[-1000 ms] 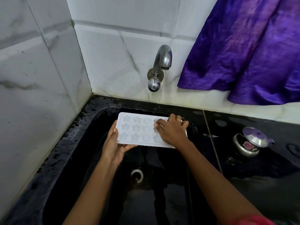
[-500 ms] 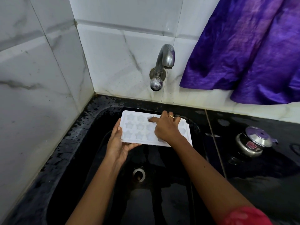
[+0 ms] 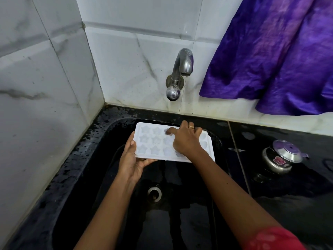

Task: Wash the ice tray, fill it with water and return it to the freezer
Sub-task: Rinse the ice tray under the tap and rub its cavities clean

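Observation:
A white ice tray with star-shaped cells hangs level over the black sink, below the tap. My left hand grips its near left corner, thumb on the rim and fingers underneath. My right hand lies on top of the tray's right half, forefinger pressed into a cell in the far row, the other fingers curled. That hand hides the cells under it. No water runs from the metal tap.
A drain sits in the sink floor beneath the tray. A small steel pot with a lid stands on the wet black counter at the right. A purple cloth hangs over the tiled wall. White tiles close the left side.
My right forefinger has slid leftward along the far row of cells. The tray and my left hand have held nearly still while the view shifted slightly.

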